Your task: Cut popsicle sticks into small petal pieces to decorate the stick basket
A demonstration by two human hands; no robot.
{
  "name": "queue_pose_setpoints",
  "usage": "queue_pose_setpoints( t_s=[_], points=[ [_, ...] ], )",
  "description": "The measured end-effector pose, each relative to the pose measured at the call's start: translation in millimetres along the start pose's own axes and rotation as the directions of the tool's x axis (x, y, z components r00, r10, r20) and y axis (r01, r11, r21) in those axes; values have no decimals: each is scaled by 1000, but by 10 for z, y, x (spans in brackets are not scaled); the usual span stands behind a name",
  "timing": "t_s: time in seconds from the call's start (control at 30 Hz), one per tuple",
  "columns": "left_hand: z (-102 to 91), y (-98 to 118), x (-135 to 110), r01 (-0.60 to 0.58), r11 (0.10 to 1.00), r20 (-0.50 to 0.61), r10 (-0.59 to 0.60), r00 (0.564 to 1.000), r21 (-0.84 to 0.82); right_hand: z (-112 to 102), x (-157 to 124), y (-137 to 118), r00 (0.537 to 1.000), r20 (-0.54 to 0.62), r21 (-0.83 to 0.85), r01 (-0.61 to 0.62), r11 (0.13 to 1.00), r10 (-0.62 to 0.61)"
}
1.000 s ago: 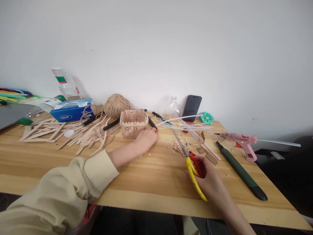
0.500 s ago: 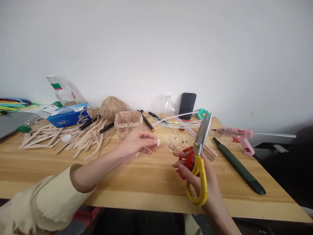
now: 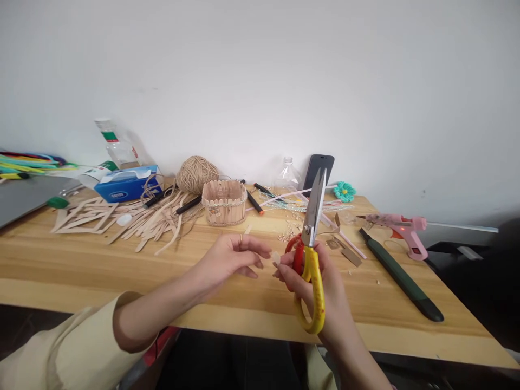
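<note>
My right hand (image 3: 320, 281) grips yellow-and-red scissors (image 3: 311, 254), blades shut and pointing up over the wooden table (image 3: 81, 260). My left hand (image 3: 233, 257) is palm-up just left of it, fingers curled. A small pale wood piece (image 3: 275, 258) sits between the fingertips of both hands; which hand pinches it is unclear. Behind them stands a small basket made of ice-cream sticks (image 3: 225, 201), beside a ball of twine (image 3: 196, 174). Wood trimmings (image 3: 289, 232) lie on the table past the scissors.
Loose wooden sticks (image 3: 150, 219) and stick frames (image 3: 83, 216) lie at the left, with a blue tissue box (image 3: 127, 186) and bottles behind. A pink glue gun (image 3: 400, 230), a dark green tool (image 3: 400, 277), a phone (image 3: 319, 170), markers and a teal flower (image 3: 344, 191) lie at the right.
My right hand lifted the scissors off the table and stood them blades-up. My left hand came back from the basket with a small wood piece and met the right hand.
</note>
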State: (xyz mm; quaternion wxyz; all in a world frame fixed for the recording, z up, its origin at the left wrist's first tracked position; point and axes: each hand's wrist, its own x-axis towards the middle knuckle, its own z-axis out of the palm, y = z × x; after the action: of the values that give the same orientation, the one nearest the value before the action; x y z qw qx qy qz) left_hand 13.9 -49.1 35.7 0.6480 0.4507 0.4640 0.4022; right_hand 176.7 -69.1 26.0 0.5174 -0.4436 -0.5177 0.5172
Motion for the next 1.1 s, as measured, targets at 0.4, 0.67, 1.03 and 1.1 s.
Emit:
queue_pose_setpoints(
  t_s=[0.4,0.67,1.03,1.1],
  points=[
    [-23,75,-78,-56,998,-28,57,998,33,62,30,-36,1000,3,50,-22,999,21],
    [-59,92,-113,-61,996,-89,55,995,-71,-106,-18,91,998,-16,-18,55,998,-56],
    [7,-6,-283,-495,845,-121,523,844,200,-30,-114,65,993,99,155,41,987,-57],
    [30,-41,-313,-515,814,-106,557,824,270,51,-101,23,997,67,166,21,986,-33]
  ],
)
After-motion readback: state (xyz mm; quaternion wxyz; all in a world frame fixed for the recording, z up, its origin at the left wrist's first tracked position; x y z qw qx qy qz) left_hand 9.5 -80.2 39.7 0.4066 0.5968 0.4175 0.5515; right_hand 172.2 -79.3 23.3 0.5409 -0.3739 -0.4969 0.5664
